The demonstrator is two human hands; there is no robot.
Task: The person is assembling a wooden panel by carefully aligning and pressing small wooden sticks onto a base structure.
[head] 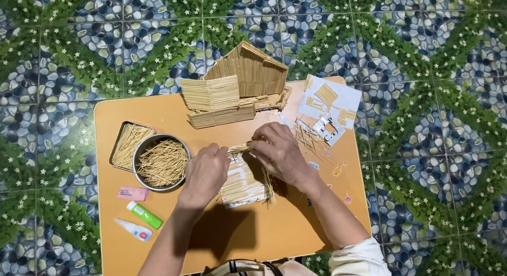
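Observation:
My left hand (205, 171) and my right hand (279, 152) rest together on a flat panel of glued toothpicks (242, 185) in the middle of a small orange table (158, 115). Both hands pinch loose toothpicks (238, 148) at the panel's top edge. Behind them stands a partly built toothpick house (240, 83) with a sloped roof and wall panels.
A round metal bowl (161, 162) and a square tin (128, 144), both full of toothpicks, sit at the left. A pink eraser (132, 193), a green glue tube (144, 215) and a white tube (134, 229) lie front left. Paper with toothpick pieces (330, 107) lies back right. The floor is patterned tile.

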